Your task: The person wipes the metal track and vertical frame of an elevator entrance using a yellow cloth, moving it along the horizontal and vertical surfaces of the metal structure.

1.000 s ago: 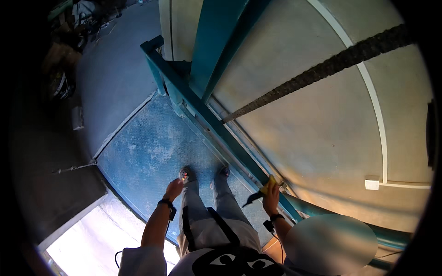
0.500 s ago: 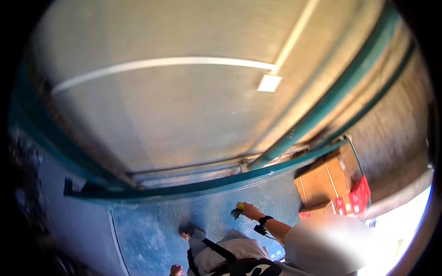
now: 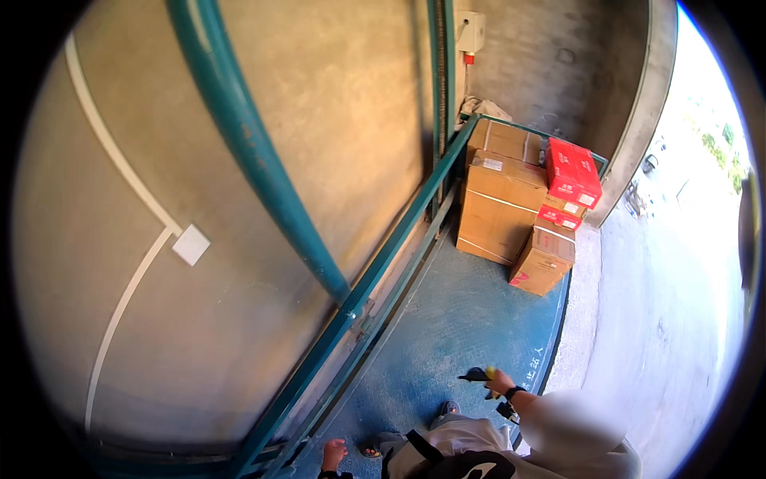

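Note:
My right hand (image 3: 500, 382) is closed around a small black-and-yellow hand tool (image 3: 477, 374), held out over the blue floor. Its dark part points left; the exact kind is too small to make out. A black watch (image 3: 515, 392) is on that wrist, and a small dark device (image 3: 507, 411) hangs beside it. My left hand (image 3: 334, 453) is low at the bottom, near the green rail, its fingers curled with nothing visible in them. Both feet (image 3: 449, 408) stand on the blue floor between my hands.
Cardboard boxes (image 3: 503, 211) are stacked ahead to the right, with a red box (image 3: 571, 172) on top. A green rail (image 3: 375, 271) runs along the wall at left, under a thick green pipe (image 3: 247, 144). Bright paved ground (image 3: 638, 319) lies beyond the right edge of the blue floor (image 3: 431, 319).
My view has turned right, bringing the boxes and the bright opening further into sight. The tool stays in my right hand. More of my left hand now shows.

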Available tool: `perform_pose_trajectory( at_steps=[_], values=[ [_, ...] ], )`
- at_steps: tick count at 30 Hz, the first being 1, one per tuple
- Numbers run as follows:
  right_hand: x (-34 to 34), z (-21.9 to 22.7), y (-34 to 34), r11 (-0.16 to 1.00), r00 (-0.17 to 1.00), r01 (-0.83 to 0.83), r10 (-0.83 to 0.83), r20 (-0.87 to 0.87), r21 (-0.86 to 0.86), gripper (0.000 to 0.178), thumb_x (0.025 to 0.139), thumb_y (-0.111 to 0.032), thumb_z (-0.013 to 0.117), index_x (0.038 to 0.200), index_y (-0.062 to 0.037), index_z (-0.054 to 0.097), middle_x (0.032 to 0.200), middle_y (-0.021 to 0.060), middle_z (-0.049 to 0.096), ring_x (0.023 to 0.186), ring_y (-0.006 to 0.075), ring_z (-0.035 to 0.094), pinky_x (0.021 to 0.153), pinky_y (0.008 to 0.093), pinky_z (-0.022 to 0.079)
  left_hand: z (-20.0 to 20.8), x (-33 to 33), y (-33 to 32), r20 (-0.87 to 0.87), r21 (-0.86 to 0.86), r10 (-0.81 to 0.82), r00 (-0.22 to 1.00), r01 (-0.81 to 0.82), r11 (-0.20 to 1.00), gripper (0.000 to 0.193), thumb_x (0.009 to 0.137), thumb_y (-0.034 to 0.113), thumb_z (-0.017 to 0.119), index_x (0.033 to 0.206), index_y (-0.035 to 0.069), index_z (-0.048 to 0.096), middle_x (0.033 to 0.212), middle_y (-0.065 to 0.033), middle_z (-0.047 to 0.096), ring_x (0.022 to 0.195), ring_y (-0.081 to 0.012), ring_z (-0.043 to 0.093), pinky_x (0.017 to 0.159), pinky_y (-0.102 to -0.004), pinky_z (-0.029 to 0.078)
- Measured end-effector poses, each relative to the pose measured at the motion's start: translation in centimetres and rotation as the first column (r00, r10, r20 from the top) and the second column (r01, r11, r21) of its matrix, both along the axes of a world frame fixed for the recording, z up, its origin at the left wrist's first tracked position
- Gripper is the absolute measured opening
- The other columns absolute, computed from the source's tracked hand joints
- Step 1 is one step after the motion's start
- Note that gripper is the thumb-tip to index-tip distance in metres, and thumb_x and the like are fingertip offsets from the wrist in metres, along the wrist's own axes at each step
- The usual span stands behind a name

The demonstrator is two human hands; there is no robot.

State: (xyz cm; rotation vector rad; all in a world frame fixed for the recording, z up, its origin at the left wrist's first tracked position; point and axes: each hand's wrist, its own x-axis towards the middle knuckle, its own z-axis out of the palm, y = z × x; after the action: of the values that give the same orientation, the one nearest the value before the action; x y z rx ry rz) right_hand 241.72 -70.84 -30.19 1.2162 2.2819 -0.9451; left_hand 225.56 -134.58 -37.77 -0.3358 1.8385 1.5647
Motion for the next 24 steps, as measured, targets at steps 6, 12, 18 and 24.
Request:
perform_pose_trajectory(
  at_steps=[6,12,18,24],
  values=[
    [23.2,-0.6,6.9,0.902,0.85,0.429,-0.381,0.364,-0.057,0.051,0.068,-0.03,0.078,0.108,-0.0003,0.065,0.106,0.0179,0.069,0.101,0.0292,0.068,0.083,0.0392,0.055,4.3,1.8,9.6,0.31,-0.262,-0.324,0.894,0.408,0.875,0.027,0.088,0.021,0.062,0.104,0.0,0.065,0.077,-0.0091,0.066,0.06,-0.0177,0.064,0.055,-0.0326,0.052],
    [29.5,-1.4,6.1,0.787,0.69,0.617,-0.53,0.493,-0.016,0.05,0.07,-0.029,0.079,0.107,0.0007,0.064,0.1,0.0154,0.07,0.092,0.0251,0.07,0.075,0.0356,0.058,5.0,3.5,13.6,0.591,-0.316,-0.271,0.76,0.527,0.789,0.034,0.092,0.036,0.057,0.104,0.005,0.067,0.079,-0.0063,0.064,0.069,-0.0186,0.069,0.059,-0.0309,0.052],
    [14.7,0.1,5.5,0.891,0.902,0.421,-0.432,-0.026,-0.171,0.055,0.072,-0.034,0.074,0.11,0.0,0.057,0.105,0.0228,0.067,0.103,0.038,0.064,0.086,0.0442,0.051,4.0,-3.4,18.4,0.338,-0.267,-0.826,0.451,0.887,0.376,0.03,0.091,0.029,0.053,0.086,0.001,0.063,0.088,-0.0185,0.067,0.084,-0.0341,0.063,0.069,-0.046,0.05],
    [-0.1,3.5,9.2,0.861,0.846,0.509,-0.505,-0.172,-0.022,0.047,0.078,-0.035,0.073,0.109,-0.0024,0.06,0.098,0.0214,0.068,0.096,0.0366,0.067,0.081,0.0425,0.052,-0.5,-24.2,31.9,0.326,-0.397,-0.813,0.481,0.851,0.344,0.024,0.089,0.025,0.057,0.087,0.001,0.062,0.081,-0.0193,0.065,0.081,-0.036,0.064,0.07,-0.0468,0.049]
  ],
)
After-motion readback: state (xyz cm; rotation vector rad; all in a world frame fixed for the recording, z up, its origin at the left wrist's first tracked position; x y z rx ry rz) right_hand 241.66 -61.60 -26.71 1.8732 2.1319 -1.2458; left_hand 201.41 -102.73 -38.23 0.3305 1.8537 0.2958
